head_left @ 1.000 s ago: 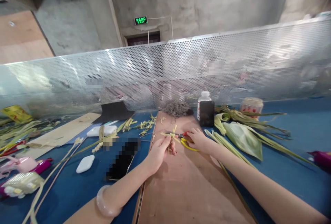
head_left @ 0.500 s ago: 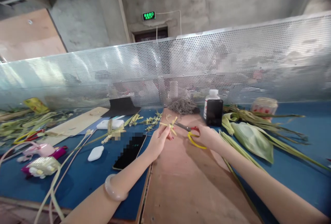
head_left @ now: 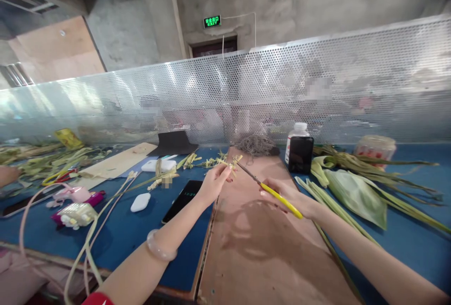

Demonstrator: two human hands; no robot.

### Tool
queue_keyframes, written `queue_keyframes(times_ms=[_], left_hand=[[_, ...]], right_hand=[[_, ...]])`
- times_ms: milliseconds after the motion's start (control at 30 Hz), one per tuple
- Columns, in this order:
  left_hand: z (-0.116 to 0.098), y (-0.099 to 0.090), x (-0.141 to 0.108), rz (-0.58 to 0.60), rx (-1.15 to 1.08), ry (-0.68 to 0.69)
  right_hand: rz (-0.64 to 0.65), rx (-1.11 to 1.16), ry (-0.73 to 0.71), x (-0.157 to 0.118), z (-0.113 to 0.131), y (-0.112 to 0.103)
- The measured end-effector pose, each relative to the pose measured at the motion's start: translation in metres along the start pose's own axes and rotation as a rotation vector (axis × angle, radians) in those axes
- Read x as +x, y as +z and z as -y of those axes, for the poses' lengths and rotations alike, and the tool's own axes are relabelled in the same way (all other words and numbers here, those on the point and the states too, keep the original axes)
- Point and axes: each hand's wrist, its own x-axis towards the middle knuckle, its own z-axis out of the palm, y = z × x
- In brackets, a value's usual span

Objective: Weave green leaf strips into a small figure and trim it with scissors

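Observation:
My left hand [head_left: 214, 183], with a pale bangle on its wrist, pinches a small knotted piece of yellowish plant strips [head_left: 237, 159] above the wooden board [head_left: 246, 244]. In my right hand [head_left: 287, 197] is a pair of scissors [head_left: 280, 197] with a yellow handle. Their blades point up and left, the tips close to the knotted piece; whether they touch it I cannot tell. Part of the grip is hidden by my right fingers. Just left of my left forearm lies a dark phone [head_left: 183, 199] on the blue tabletop [head_left: 141, 237].
A tangle of grey string [head_left: 256, 145] lies behind my hands. Right of it stand a white-capped bottle [head_left: 299, 130] and a black box [head_left: 301, 154], near green husks [head_left: 355, 192]. Leaf strips and a white case [head_left: 140, 202] lie left. Another person's hand [head_left: 9, 175] shows at the left edge.
The scissors have turned in my right hand, so the yellow handle now points down and right, its loop edge-on. My left hand keeps its pinch. Another person's hand has appeared at the left edge.

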Motion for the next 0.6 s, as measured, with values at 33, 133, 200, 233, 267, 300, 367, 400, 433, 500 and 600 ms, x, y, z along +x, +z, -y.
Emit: queue_keyframes(times_ms=[33, 133, 200, 233, 267, 300, 367, 400, 433, 500, 600], left_hand=[[-0.0010, -0.0001, -0.0005, 0.021, 0.014, 0.005], [-0.0038, 0.0009, -0.0026, 0.073, 0.062, 0.021], [-0.0050, 0.0016, -0.0037, 0.093, 0.090, 0.027], [-0.0053, 0.0020, -0.0041, 0.101, 0.099, 0.027], [-0.0054, 0.0022, -0.0044, 0.110, 0.105, 0.027], [-0.0055, 0.0024, -0.0046, 0.118, 0.111, 0.029], [-0.0054, 0.0025, -0.0049, 0.137, 0.123, 0.036], [-0.0052, 0.0025, -0.0049, 0.144, 0.128, 0.039], [-0.0050, 0.0024, -0.0048, 0.150, 0.131, 0.042], [-0.0043, 0.0020, -0.0046, 0.151, 0.134, 0.042], [-0.0029, 0.0014, -0.0044, 0.159, 0.155, 0.043]], right_hand=[[0.004, 0.009, -0.002, 0.0010, -0.0024, 0.0014], [0.027, 0.045, 0.014, 0.0013, -0.0045, 0.0028], [0.046, 0.054, 0.024, 0.0001, -0.0031, 0.0029], [0.054, 0.055, 0.027, -0.0005, -0.0023, 0.0030], [0.062, 0.054, 0.030, -0.0009, -0.0017, 0.0032], [0.068, 0.050, 0.033, -0.0011, -0.0014, 0.0036], [0.065, 0.038, 0.038, -0.0010, -0.0013, 0.0044], [0.060, 0.032, 0.041, -0.0009, -0.0013, 0.0049], [0.060, 0.030, 0.046, -0.0007, -0.0013, 0.0053], [0.070, 0.043, 0.053, -0.0008, -0.0004, 0.0063], [0.079, 0.074, 0.061, -0.0020, 0.0027, 0.0081]])
